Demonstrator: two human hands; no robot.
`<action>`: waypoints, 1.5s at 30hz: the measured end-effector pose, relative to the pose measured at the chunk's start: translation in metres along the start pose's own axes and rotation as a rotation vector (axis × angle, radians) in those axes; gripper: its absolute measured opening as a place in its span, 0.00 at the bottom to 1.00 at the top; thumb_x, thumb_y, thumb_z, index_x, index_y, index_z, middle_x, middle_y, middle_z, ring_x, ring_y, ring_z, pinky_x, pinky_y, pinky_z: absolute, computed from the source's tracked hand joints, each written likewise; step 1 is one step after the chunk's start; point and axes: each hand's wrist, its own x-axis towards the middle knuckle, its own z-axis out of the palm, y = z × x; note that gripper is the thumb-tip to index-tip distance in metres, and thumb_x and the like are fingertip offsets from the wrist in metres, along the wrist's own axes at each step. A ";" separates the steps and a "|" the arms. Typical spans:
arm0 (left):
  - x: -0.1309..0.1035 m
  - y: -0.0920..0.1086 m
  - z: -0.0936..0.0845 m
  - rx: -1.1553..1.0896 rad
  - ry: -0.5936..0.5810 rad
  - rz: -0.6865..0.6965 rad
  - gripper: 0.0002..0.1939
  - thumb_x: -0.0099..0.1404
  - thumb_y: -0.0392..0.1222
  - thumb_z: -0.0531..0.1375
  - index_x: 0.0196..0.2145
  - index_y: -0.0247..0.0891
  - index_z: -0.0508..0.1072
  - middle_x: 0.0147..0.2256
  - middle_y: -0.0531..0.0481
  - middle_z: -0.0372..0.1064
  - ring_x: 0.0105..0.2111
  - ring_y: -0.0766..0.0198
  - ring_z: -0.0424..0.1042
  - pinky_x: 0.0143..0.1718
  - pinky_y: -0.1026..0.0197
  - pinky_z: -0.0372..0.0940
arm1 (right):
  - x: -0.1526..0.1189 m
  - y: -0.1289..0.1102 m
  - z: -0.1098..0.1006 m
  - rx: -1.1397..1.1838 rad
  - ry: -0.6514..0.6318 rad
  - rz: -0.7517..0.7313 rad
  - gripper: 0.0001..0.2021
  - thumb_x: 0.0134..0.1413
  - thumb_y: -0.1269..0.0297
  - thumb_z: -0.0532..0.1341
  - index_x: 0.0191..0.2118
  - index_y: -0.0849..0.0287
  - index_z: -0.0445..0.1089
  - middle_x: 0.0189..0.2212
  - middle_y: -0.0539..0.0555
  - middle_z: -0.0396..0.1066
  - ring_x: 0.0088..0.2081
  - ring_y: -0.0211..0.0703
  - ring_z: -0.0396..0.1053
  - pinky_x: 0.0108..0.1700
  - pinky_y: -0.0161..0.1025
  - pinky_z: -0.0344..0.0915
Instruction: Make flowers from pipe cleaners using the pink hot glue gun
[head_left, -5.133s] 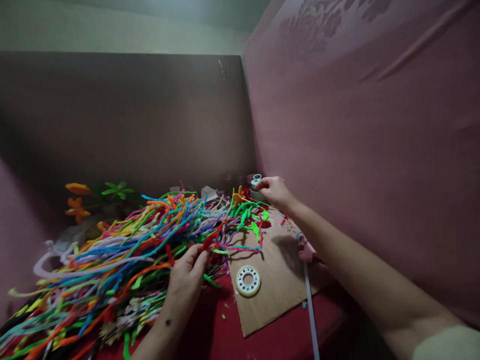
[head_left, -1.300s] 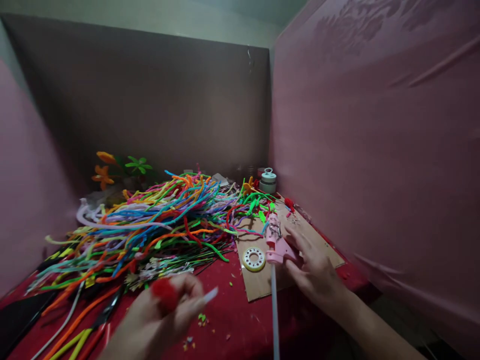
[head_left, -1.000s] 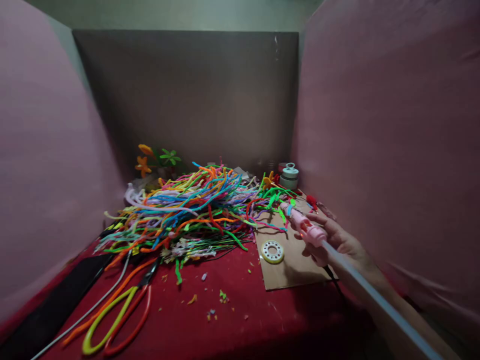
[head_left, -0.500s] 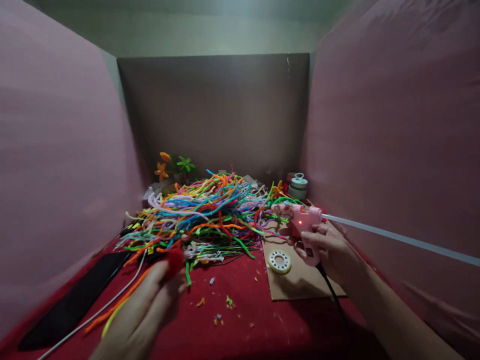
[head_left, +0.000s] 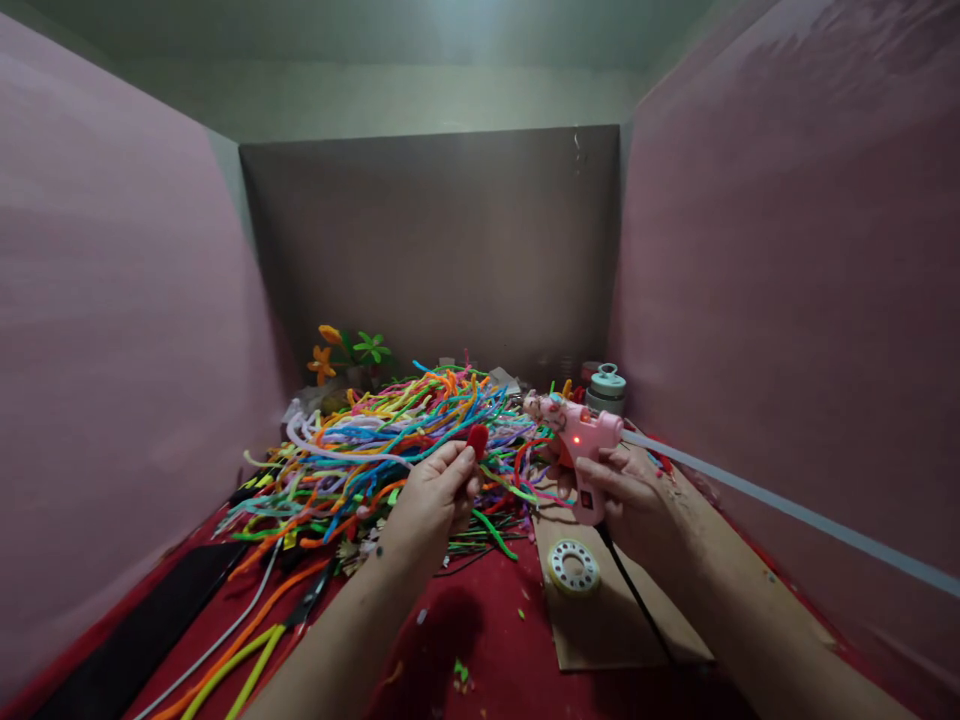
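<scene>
My right hand (head_left: 626, 490) grips a pink hot glue gun (head_left: 589, 440) by its handle, its nozzle pointing left and its red light lit. A long pale glue stick (head_left: 757, 485) sticks out of the back, and a black cord hangs from the handle. My left hand (head_left: 431, 495) is closed, pinching a small fuzzy red pipe-cleaner piece (head_left: 477, 440) between thumb and fingertips. The red piece is left of the nozzle, apart from it. Behind both hands lies a big heap of colourful pipe cleaners (head_left: 390, 430).
A tape roll (head_left: 574, 567) lies on a cardboard sheet (head_left: 600, 635) at right. Yellow-handled pliers or cutters (head_left: 259, 650) and a black strip (head_left: 142, 640) are at left. Pipe-cleaner flowers (head_left: 322, 365) and a pale green container (head_left: 606, 390) stand behind. Pink walls rise on both sides.
My left hand has moved right and up with the red piece, closer to the glue gun. The glue gun has shifted slightly left. The yellow handles now show more fully.
</scene>
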 end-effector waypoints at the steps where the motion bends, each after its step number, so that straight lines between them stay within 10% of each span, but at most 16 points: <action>1: 0.001 -0.004 0.000 0.003 0.020 0.011 0.12 0.55 0.48 0.59 0.31 0.39 0.62 0.16 0.61 0.59 0.09 0.78 0.45 0.11 0.73 0.38 | -0.002 0.002 0.002 -0.001 -0.017 0.018 0.12 0.46 0.53 0.57 0.27 0.58 0.69 0.25 0.55 0.70 0.27 0.45 0.67 0.27 0.39 0.63; 6: 0.003 -0.024 -0.001 -0.003 0.109 0.026 0.11 0.53 0.45 0.60 0.28 0.35 0.64 0.22 0.54 0.68 0.19 0.71 0.65 0.19 0.69 0.56 | -0.017 0.015 0.005 0.033 -0.117 0.151 0.12 0.49 0.53 0.57 0.29 0.57 0.69 0.23 0.53 0.69 0.21 0.40 0.62 0.23 0.37 0.59; 11: -0.001 -0.029 -0.003 -0.027 0.150 0.012 0.09 0.51 0.42 0.63 0.25 0.35 0.66 0.16 0.62 0.54 0.15 0.76 0.50 0.16 0.71 0.45 | -0.033 0.032 0.003 0.052 -0.103 0.232 0.14 0.49 0.52 0.59 0.32 0.59 0.71 0.22 0.52 0.68 0.22 0.38 0.61 0.24 0.35 0.57; 45: -0.003 -0.038 -0.005 -0.074 0.089 -0.041 0.07 0.51 0.40 0.62 0.24 0.35 0.66 0.18 0.58 0.58 0.16 0.76 0.52 0.18 0.70 0.46 | -0.040 0.040 0.002 0.028 -0.097 0.237 0.18 0.51 0.49 0.58 0.33 0.63 0.72 0.21 0.51 0.65 0.18 0.32 0.56 0.20 0.32 0.54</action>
